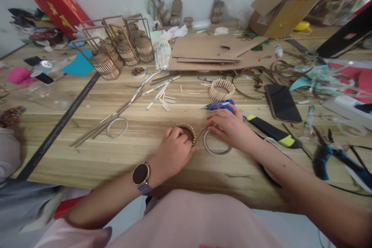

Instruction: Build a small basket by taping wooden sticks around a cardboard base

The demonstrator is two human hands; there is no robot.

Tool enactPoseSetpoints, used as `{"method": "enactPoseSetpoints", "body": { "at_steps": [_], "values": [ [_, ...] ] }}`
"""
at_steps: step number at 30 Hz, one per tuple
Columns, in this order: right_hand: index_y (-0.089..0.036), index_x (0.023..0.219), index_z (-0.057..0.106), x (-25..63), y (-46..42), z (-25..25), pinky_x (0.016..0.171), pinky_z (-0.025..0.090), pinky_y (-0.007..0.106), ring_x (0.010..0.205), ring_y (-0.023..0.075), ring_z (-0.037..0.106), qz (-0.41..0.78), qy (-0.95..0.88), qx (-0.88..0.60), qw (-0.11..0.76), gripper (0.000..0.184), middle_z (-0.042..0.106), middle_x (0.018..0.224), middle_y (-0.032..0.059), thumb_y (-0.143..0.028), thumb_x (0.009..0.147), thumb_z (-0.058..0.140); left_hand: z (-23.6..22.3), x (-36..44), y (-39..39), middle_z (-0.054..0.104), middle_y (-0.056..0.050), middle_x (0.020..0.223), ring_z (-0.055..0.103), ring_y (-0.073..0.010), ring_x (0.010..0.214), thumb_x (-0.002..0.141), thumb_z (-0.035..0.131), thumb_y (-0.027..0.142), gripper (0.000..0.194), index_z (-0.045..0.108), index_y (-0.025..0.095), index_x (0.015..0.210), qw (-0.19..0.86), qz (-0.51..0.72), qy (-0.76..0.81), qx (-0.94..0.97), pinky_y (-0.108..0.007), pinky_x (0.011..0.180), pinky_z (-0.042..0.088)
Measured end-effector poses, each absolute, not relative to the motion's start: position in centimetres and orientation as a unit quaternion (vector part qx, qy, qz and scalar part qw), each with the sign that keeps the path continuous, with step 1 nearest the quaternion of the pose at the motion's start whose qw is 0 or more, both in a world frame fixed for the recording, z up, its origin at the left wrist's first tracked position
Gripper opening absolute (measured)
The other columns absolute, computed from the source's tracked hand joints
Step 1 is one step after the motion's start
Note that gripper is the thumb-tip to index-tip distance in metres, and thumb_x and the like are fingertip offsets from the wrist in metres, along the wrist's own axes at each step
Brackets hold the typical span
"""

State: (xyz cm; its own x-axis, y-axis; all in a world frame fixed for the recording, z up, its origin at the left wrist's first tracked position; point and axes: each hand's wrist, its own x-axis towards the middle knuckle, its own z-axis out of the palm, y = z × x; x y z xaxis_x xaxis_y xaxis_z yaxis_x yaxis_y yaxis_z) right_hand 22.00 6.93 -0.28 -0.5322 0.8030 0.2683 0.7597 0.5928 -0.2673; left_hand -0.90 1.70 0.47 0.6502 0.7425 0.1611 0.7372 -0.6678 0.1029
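The left grip [176, 146] curls onto the small stick basket [188, 132] on the table [99, 162]. The right grip [223, 124], to its right, pinches a thin brown strip [200, 135]; a pale ring [216, 153] lies just beside this grip.

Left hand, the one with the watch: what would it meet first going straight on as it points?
The left hand would first meet the small slatted ring it is touching. Beyond that, probably the blue tool or the right hand; depth is unclear.
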Motion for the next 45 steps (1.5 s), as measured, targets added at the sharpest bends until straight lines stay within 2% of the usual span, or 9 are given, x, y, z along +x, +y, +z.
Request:
{"method": "enactPoseSetpoints", "body": {
  "at_steps": [4,13,15,19,22,28,34,40,45],
  "values": [
    [-0.024,0.082,0.067,20.7,8.1,-0.8,0.107,0.017,0.058,0.105,0.0256,0.061,0.061,-0.869,-0.451,0.193,0.014,0.073,0.103,0.0041,-0.022,0.090,0.056,0.3,-0.9,1.7,0.071,-0.004,0.083,0.051,-0.0255,0.096,0.099,0.053,0.028,0.027,0.070,0.015,0.081,0.023,0.105,0.397,0.912,-0.043,0.087,0.035],
    [-0.025,0.084,0.069,20.8,5.4,0.0,0.111,0.018,0.053,0.110,0.0234,0.061,0.061,-0.893,-0.403,0.191,0.017,0.073,0.105,0.0035,-0.024,0.093,0.055,1.5,-4.1,3.3,0.069,-0.001,0.078,0.048,-0.0268,0.109,0.091,0.066,0.030,0.019,0.069,0.019,0.076,0.043,0.056,0.285,0.956,-0.044,0.097,0.033],
    [-0.025,0.086,0.069,21.0,4.5,0.2,0.111,0.019,0.053,0.110,0.0229,0.061,0.070,-0.892,-0.404,0.191,0.018,0.073,0.104,0.0032,-0.025,0.095,0.053,2.0,-4.4,3.5,0.069,-0.002,0.081,0.047,-0.0285,0.110,0.088,0.069,0.039,0.022,0.070,0.020,0.077,0.037,0.046,0.284,0.957,-0.045,0.096,0.033],
    [-0.024,0.086,0.068,21.1,3.7,0.1,0.112,0.019,0.053,0.110,0.0233,0.062,0.085,-0.884,-0.411,0.206,0.020,0.074,0.103,0.0033,-0.026,0.097,0.052,2.8,-2.7,2.9,0.070,-0.007,0.087,0.050,-0.0294,0.102,0.087,0.059,0.061,0.046,0.071,0.017,0.086,0.045,0.046,0.339,0.939,-0.043,0.088,0.039],
    [-0.025,0.087,0.068,21.1,3.7,0.1,0.112,0.018,0.053,0.110,0.0235,0.062,0.085,-0.882,-0.415,0.205,0.018,0.074,0.104,0.0034,-0.026,0.096,0.053,2.5,-0.7,2.1,0.071,-0.008,0.087,0.052,-0.0286,0.094,0.091,0.059,0.052,0.040,0.071,0.014,0.087,0.029,0.055,0.397,0.916,-0.043,0.081,0.041],
    [-0.024,0.087,0.069,21.3,3.7,0.1,0.113,0.017,0.054,0.108,0.0229,0.062,0.085,-0.881,-0.424,0.193,0.016,0.073,0.105,0.0030,-0.025,0.095,0.054,0.9,0.8,1.2,0.072,-0.007,0.082,0.054,-0.0274,0.091,0.097,0.055,0.028,0.025,0.071,0.014,0.083,0.011,0.079,0.434,0.897,-0.043,0.078,0.040],
    [-0.023,0.087,0.070,20.4,4.0,-0.2,0.111,0.021,0.052,0.103,0.0214,0.064,0.073,-0.874,-0.432,0.211,0.019,0.072,0.112,0.0057,-0.021,0.094,0.052,0.5,0.6,1.2,0.073,-0.004,0.085,0.054,-0.0253,0.093,0.097,0.057,0.028,0.022,0.071,0.015,0.085,0.018,0.091,0.408,0.909,-0.042,0.081,0.039],
    [-0.021,0.097,0.071,19.9,3.0,-0.2,0.110,0.024,0.054,0.108,0.0248,0.064,0.066,-0.880,-0.421,0.207,0.026,0.068,0.124,0.0110,-0.018,0.095,0.045,0.6,-0.8,1.5,0.072,-0.003,0.085,0.052,-0.0235,0.094,0.097,0.057,0.027,0.022,0.070,0.016,0.085,0.032,0.089,0.354,0.931,-0.041,0.086,0.036],
    [-0.021,0.111,0.068,20.0,1.4,-0.5,0.107,0.035,0.054,0.120,0.0273,0.059,0.116,-0.873,-0.423,0.214,0.028,0.063,0.131,0.0140,-0.016,0.092,0.048,0.7,-2.0,1.9,0.071,-0.003,0.082,0.051,-0.0238,0.094,0.096,0.060,0.028,0.021,0.069,0.015,0.082,0.030,0.087,0.333,0.938,-0.041,0.086,0.033]
  ]
}}
